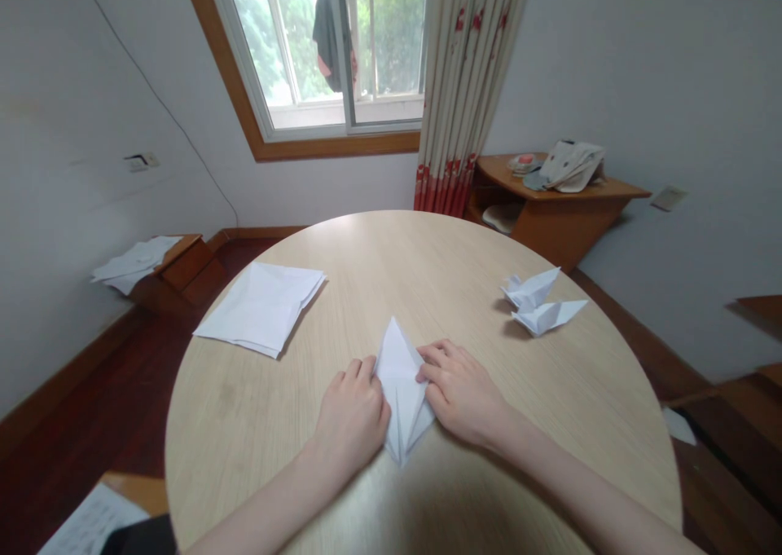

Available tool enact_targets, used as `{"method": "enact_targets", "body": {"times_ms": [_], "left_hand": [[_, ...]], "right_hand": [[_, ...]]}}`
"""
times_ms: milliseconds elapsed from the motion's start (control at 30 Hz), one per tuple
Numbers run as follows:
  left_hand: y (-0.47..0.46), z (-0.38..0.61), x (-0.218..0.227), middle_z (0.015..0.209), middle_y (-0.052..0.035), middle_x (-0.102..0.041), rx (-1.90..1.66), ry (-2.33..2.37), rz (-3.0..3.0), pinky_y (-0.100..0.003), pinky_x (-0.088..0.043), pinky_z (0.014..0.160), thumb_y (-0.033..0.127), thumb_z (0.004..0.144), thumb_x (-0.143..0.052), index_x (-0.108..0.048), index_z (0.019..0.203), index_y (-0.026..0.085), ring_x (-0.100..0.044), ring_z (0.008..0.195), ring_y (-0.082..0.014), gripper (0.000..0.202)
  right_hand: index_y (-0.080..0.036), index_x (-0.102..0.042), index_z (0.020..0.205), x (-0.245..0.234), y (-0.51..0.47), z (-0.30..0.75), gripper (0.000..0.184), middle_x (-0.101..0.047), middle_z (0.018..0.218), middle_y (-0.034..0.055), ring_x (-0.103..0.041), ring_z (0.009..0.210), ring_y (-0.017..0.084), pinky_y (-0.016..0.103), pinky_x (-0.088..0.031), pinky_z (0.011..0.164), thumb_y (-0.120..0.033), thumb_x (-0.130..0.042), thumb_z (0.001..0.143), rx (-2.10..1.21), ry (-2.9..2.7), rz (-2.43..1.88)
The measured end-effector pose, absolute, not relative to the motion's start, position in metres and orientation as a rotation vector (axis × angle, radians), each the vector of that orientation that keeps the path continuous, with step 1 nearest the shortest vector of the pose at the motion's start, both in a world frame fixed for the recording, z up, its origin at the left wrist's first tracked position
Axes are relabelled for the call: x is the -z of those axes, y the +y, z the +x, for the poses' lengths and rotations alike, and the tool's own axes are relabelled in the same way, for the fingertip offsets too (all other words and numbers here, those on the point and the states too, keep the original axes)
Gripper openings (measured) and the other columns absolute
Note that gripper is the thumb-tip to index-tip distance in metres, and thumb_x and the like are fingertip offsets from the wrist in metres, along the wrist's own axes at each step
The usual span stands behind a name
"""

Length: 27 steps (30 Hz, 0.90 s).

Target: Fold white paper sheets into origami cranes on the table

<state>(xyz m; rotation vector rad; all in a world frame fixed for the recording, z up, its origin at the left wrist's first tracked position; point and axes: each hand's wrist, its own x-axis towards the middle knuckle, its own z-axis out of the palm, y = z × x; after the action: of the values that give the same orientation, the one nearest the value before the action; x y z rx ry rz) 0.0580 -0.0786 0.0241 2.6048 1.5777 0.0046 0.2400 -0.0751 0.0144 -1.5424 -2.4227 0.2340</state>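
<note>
A white sheet of origami paper [398, 376], folded into a long diamond, lies on the round wooden table between my hands. Its upper tip points away from me, and slits run down its lower half to the near point. My left hand [354, 408] rests along its left edge with curled fingers, the thumb side against the paper. On the other side my right hand [458, 388] grips the right edge between thumb and fingers. A loose flap shows below the right thumb. Parts of both side edges are hidden under my fingers.
A stack of white paper sheets [260, 306] lies at the table's left. Two folded paper cranes [541, 304] stand at the right. Beyond the round table [391, 245] are a window, a curtain [455, 131] and a corner cabinet [562, 204] with a bag on it.
</note>
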Motion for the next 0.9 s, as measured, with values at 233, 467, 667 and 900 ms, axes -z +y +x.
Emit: {"method": "enact_targets", "body": {"times_ms": [233, 467, 667, 900], "left_hand": [[-0.064, 0.046, -0.013, 0.130, -0.0123, -0.052, -0.110, 1.471, 2.702, -0.041, -0.046, 0.090, 0.010, 0.085, -0.043, -0.064, 0.105, 0.013, -0.049, 0.115, -0.0276, 0.029], [-0.055, 0.037, -0.003, 0.138, -0.0112, -0.046, -0.200, 1.337, 2.721, -0.043, -0.043, 0.097, 0.008, 0.087, -0.046, -0.058, 0.119, 0.017, -0.044, 0.123, -0.0272, 0.036], [-0.050, 0.032, 0.007, 0.138, -0.0128, -0.045, -0.310, 1.286, 2.737, -0.045, -0.043, 0.098, 0.008, 0.089, -0.047, -0.056, 0.123, 0.022, -0.044, 0.123, -0.0263, 0.038], [-0.049, 0.027, -0.001, 0.137, -0.0119, -0.047, -0.390, 1.105, 2.782, -0.045, -0.040, 0.101, 0.009, 0.088, -0.050, -0.062, 0.112, 0.020, -0.044, 0.124, -0.0255, 0.029]], "right_hand": [[-0.017, -0.069, 0.081, -0.004, -0.071, 0.249, 0.027, -0.046, 0.141, 0.0078, -0.027, 0.134, 0.029, 0.053, -0.025, 0.107, -0.003, -0.047, 0.074, 0.000, -2.435, -1.273], [-0.020, -0.064, 0.075, -0.012, -0.066, 0.256, 0.023, -0.071, 0.098, 0.0016, -0.039, 0.132, 0.021, 0.052, -0.007, 0.112, -0.005, -0.047, 0.079, -0.131, -2.617, -1.065], [-0.019, -0.064, 0.079, -0.014, -0.070, 0.254, 0.022, -0.070, 0.091, 0.0010, -0.057, 0.108, 0.016, 0.046, -0.013, 0.112, -0.006, -0.046, 0.081, -0.253, -2.666, -0.983], [-0.020, -0.065, 0.086, -0.019, -0.075, 0.254, 0.025, -0.067, 0.088, 0.0016, -0.058, 0.090, 0.015, 0.043, -0.022, 0.106, -0.008, -0.044, 0.086, -0.381, -2.667, -1.030]]}}
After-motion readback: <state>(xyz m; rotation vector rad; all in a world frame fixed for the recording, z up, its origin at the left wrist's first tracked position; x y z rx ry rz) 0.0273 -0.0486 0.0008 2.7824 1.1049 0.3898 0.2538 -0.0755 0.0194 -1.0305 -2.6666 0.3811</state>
